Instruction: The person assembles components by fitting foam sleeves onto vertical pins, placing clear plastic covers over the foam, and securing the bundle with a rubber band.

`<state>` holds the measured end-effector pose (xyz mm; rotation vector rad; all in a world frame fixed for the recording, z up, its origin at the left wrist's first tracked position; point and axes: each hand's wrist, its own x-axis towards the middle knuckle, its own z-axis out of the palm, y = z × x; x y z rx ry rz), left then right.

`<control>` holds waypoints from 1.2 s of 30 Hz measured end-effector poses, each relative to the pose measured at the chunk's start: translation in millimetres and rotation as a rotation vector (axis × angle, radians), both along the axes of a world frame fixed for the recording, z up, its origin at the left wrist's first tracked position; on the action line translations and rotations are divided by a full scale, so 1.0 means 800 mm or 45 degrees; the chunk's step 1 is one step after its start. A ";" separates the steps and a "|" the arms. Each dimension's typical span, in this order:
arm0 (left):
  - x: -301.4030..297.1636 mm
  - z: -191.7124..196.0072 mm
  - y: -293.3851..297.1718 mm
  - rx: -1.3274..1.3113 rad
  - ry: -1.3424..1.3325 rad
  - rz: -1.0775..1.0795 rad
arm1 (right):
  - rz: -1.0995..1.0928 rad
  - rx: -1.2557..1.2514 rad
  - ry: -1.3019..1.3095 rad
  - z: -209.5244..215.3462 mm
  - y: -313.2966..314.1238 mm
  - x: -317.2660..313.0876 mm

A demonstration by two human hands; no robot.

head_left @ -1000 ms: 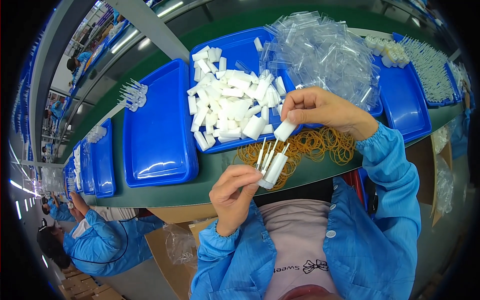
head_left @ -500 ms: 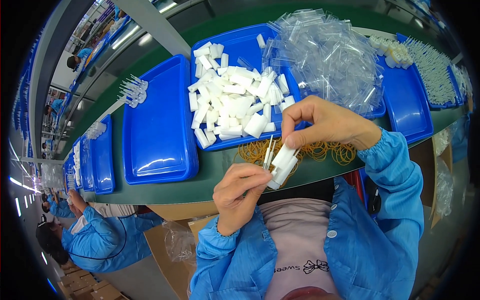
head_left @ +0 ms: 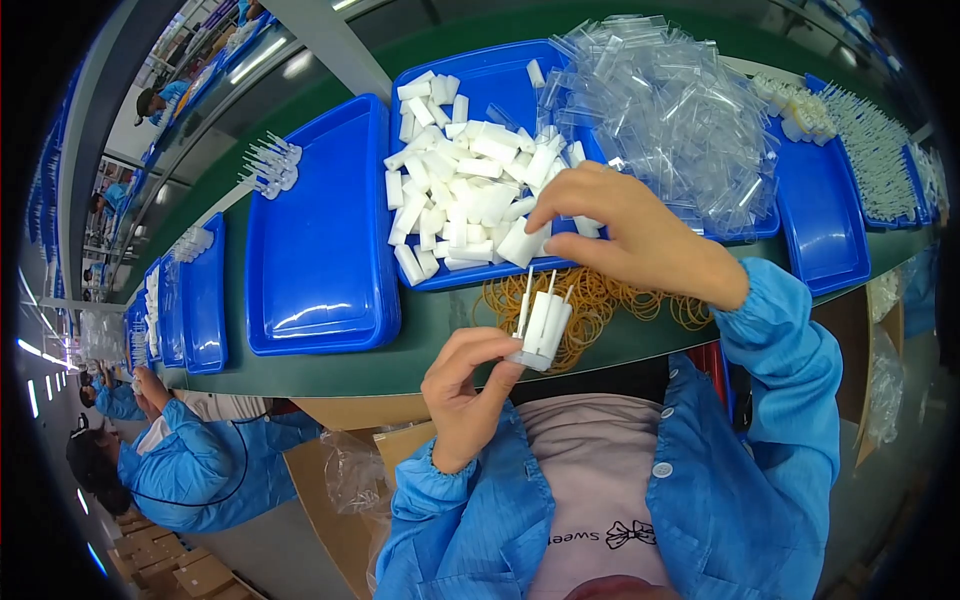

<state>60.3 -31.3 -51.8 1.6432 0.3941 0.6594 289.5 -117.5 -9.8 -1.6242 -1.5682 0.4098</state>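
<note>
Along a green worktable (head_left: 420,325), a blue tray (head_left: 505,82) is holding a heap of white blocks (head_left: 462,205), tan rubber bands (head_left: 640,297) lying before it. The right hand (head_left: 618,228) is hovering over the tray's near edge, thumb and forefinger parted, contact with a block unclear. The left hand (head_left: 468,388) is pinching a small base (head_left: 531,361) bearing white sleeves (head_left: 549,330) and thin prongs (head_left: 525,300).

Green bench (head_left: 425,345), blue trays (head_left: 320,250), rubber bands (head_left: 598,315)

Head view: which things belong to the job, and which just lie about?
Apparently in use: pale plastic pronged base in the left hand; white cylindrical pieces near the right hand.

Seemingly lying about: tan rubber bands; clear plastic sleeves; shallow blue tray.
</note>
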 end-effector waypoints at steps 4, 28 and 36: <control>-0.008 -0.007 0.005 0.034 0.048 0.071 | -0.093 0.014 -0.520 -0.046 0.018 -0.002; -0.003 0.025 0.024 0.691 0.073 -0.075 | 0.255 -0.250 0.329 0.000 0.003 0.017; 0.001 0.044 0.025 0.787 0.021 -0.282 | 0.385 -0.575 0.826 0.017 -0.002 0.021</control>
